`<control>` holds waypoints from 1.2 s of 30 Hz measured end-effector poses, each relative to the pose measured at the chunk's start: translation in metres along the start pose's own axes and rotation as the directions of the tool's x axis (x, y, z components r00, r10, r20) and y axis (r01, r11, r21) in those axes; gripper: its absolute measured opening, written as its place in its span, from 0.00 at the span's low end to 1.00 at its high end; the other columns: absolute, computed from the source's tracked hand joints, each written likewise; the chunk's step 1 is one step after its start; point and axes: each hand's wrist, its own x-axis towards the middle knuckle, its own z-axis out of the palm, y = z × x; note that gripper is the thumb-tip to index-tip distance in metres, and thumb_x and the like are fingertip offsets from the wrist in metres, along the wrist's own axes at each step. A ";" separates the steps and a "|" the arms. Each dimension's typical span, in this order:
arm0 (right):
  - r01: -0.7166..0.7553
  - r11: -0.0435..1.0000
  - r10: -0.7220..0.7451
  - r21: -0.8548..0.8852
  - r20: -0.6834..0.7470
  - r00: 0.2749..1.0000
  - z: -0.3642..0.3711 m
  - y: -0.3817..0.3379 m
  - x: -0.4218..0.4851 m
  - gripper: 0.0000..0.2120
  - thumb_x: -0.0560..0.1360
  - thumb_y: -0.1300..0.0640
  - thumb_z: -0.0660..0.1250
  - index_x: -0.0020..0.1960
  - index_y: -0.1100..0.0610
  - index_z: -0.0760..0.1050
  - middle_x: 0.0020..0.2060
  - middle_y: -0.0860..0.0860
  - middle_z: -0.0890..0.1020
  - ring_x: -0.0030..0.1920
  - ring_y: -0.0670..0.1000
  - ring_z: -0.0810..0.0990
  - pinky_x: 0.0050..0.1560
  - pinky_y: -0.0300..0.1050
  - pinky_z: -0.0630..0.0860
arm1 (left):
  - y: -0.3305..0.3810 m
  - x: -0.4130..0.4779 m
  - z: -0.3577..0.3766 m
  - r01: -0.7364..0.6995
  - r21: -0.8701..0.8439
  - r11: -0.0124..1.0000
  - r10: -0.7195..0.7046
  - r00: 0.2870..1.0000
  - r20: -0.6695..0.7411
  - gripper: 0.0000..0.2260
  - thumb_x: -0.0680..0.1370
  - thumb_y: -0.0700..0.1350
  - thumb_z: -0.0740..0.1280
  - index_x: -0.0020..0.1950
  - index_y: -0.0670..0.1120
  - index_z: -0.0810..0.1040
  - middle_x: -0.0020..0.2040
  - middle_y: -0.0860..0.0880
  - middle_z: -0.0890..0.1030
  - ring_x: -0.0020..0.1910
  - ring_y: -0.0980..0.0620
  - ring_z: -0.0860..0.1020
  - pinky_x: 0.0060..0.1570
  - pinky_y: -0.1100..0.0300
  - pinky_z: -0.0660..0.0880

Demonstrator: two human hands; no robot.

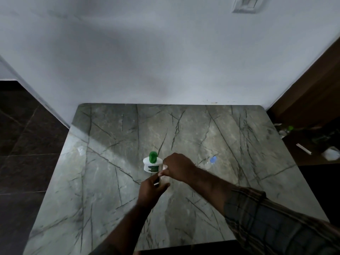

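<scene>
Near the middle of the desk, a bit toward the front, there's a small clear container caught between both hands. The right hand comes in from above with its fingers curled down, so that grip is pinching the top of it. The left hand sits just below, thumb and fingers wrapped round the lower part. So the container is right in the gap where the two grips meet, sitting on or just over the desk; can't tell which.

Honestly it's hard to make out. It's see-through, blurry and mostly covered by fingers, so I can't say whether it has a lid. There's also a thin white sliver by the left thumb that I can't identify.

Just behind the hands, nearly touching the right knuckles, stands a white jar with a green lid; its label is too small to read. Off to the right, apart from the hands, is a blurry blue cap with something clear next to it.

A checked sleeve runs off the bottom right corner. The wall is behind, with a switch plate cut off at the top edge, and dark floor on the left.
</scene>
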 end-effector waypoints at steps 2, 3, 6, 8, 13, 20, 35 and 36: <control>-0.019 1.000 0.019 -0.019 0.000 1.000 0.002 0.003 -0.001 0.26 0.69 0.38 0.71 0.57 0.57 0.79 0.51 0.55 0.82 0.51 0.56 0.82 0.50 0.49 0.77 | -0.001 0.000 0.001 0.009 0.004 1.000 -0.009 1.000 0.001 0.17 0.69 0.46 0.78 0.57 0.52 0.83 0.44 0.61 0.84 0.42 0.67 0.81 0.42 0.75 0.76; 0.010 1.000 -0.010 -0.009 0.021 1.000 0.002 0.004 -0.003 0.25 0.69 0.41 0.73 0.60 0.54 0.77 0.54 0.55 0.80 0.53 0.56 0.80 0.52 0.50 0.77 | -0.002 0.000 0.002 0.008 0.002 1.000 -0.008 1.000 0.002 0.16 0.70 0.46 0.78 0.56 0.51 0.83 0.43 0.62 0.84 0.42 0.69 0.81 0.41 0.77 0.74; 0.167 0.985 -0.169 0.038 0.082 0.982 0.001 0.006 -0.007 0.13 0.72 0.57 0.70 0.57 0.52 0.78 0.55 0.54 0.77 0.54 0.56 0.79 0.54 0.51 0.76 | -0.004 0.003 0.003 0.023 -0.006 1.000 -0.023 1.000 0.018 0.18 0.70 0.47 0.78 0.59 0.51 0.82 0.46 0.63 0.83 0.45 0.72 0.80 0.42 0.79 0.73; 0.174 0.984 -0.177 0.038 0.087 0.980 0.002 0.006 -0.008 0.09 0.72 0.59 0.69 0.52 0.53 0.81 0.53 0.54 0.79 0.54 0.56 0.79 0.53 0.48 0.74 | -0.005 0.004 0.005 0.026 0.004 1.000 -0.026 0.999 0.026 0.20 0.69 0.48 0.78 0.60 0.51 0.82 0.46 0.64 0.83 0.46 0.73 0.80 0.42 0.79 0.73; -0.011 0.993 0.016 -0.116 0.039 0.999 0.006 0.005 0.001 0.25 0.71 0.40 0.70 0.57 0.60 0.78 0.52 0.58 0.82 0.53 0.58 0.81 0.51 0.49 0.76 | -0.006 0.003 0.009 0.010 0.044 0.999 -0.012 1.000 0.025 0.19 0.68 0.50 0.78 0.58 0.56 0.82 0.42 0.67 0.82 0.44 0.73 0.79 0.41 0.79 0.72; 0.173 0.984 -0.169 -0.050 0.077 0.983 0.013 0.011 -0.005 0.15 0.74 0.56 0.67 0.60 0.54 0.73 0.52 0.59 0.76 0.49 0.62 0.80 0.46 0.51 0.74 | -0.010 0.007 0.009 0.013 0.034 0.999 -0.014 1.000 0.020 0.18 0.71 0.49 0.76 0.60 0.49 0.82 0.51 0.56 0.86 0.48 0.64 0.82 0.46 0.74 0.76; 0.054 0.994 -0.056 -0.093 -0.019 0.998 0.018 0.015 0.003 0.28 0.68 0.37 0.70 0.60 0.54 0.75 0.52 0.54 0.81 0.51 0.57 0.81 0.49 0.48 0.76 | -0.003 0.005 0.007 0.004 0.026 1.000 -0.005 1.000 0.018 0.14 0.70 0.49 0.77 0.55 0.58 0.82 0.45 0.62 0.85 0.44 0.70 0.81 0.43 0.71 0.76; 0.105 0.992 -0.105 -0.063 0.002 0.994 0.018 0.016 0.002 0.24 0.70 0.43 0.70 0.61 0.53 0.73 0.53 0.54 0.80 0.51 0.58 0.81 0.49 0.49 0.75 | -0.003 0.006 0.007 0.007 0.023 1.000 -0.008 1.000 0.013 0.15 0.70 0.48 0.77 0.56 0.56 0.82 0.46 0.61 0.85 0.44 0.71 0.80 0.43 0.73 0.76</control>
